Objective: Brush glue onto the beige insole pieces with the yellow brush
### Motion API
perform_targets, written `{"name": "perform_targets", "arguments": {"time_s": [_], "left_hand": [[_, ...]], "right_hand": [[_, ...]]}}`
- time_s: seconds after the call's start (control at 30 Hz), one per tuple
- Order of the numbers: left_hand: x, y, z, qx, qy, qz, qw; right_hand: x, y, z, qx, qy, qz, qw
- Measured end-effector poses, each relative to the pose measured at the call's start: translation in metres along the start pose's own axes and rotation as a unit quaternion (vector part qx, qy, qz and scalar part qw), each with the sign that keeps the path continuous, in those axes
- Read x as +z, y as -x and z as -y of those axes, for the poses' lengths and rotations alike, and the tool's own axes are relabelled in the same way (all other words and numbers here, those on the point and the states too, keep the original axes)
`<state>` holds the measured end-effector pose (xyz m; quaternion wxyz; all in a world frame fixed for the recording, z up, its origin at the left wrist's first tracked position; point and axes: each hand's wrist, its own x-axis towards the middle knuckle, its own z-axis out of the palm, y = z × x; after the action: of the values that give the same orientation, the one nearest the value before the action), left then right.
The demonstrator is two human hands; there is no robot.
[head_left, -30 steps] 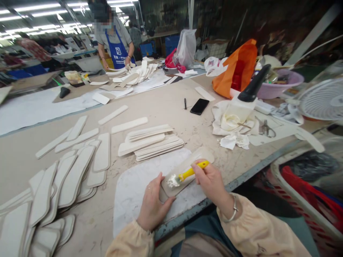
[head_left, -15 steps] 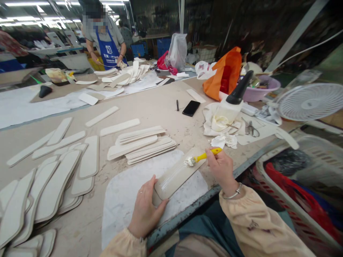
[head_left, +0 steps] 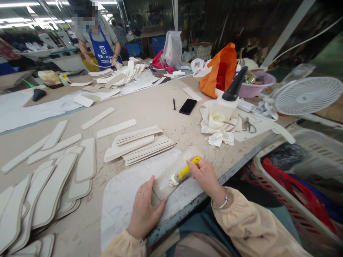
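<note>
On a white sheet (head_left: 118, 192) at the table's front edge lies a long beige panel (head_left: 163, 184) with rounded corners and a wet, shiny coating. My left hand (head_left: 144, 208) grips its near end, thumb on one edge and fingers on the other. In my right hand (head_left: 205, 175) is a yellow-handled brush (head_left: 186, 171), pinched between thumb and fingers. The bristles, loaded with white paste, touch the panel near its middle. Just behind the sheet is a stack of similar pale strips (head_left: 147, 150).
Many pale panels (head_left: 53, 192) pile up at left. A phone (head_left: 188, 106), a white container (head_left: 223, 109) with a black handle, scissors (head_left: 249, 125) and a white fan (head_left: 305, 98) lie to the right. A plastic basket (head_left: 257, 160) stands beside the table. Across it, a person in a blue apron (head_left: 101, 48) works.
My right hand has drawn the brush down along the panel toward my left hand, spreading paste nearer the close end. My left hand keeps its place on the panel.
</note>
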<state>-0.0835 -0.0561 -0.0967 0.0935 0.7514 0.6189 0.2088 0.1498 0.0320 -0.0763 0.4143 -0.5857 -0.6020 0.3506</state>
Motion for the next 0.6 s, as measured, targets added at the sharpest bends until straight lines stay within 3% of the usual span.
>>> {"name": "perform_targets", "arguments": {"time_s": [0.2, 0.37, 0.47, 0.6], "left_hand": [[-0.001, -0.002, 0.000, 0.007, 0.000, -0.009, 1.000], [0.003, -0.001, 0.004, 0.016, 0.001, -0.014, 1.000], [0.003, 0.000, 0.005, 0.013, 0.000, -0.012, 1.000], [0.003, 0.000, 0.006, 0.014, -0.004, -0.013, 1.000]], "right_hand": [[-0.047, -0.032, -0.025, -0.019, 0.101, -0.127, 0.987], [-0.065, -0.036, -0.032, -0.126, 0.187, -0.205, 0.952], [-0.065, -0.031, -0.032, -0.214, 0.243, -0.205, 0.924], [-0.053, -0.016, -0.025, -0.327, 0.281, -0.140, 0.891]]}}
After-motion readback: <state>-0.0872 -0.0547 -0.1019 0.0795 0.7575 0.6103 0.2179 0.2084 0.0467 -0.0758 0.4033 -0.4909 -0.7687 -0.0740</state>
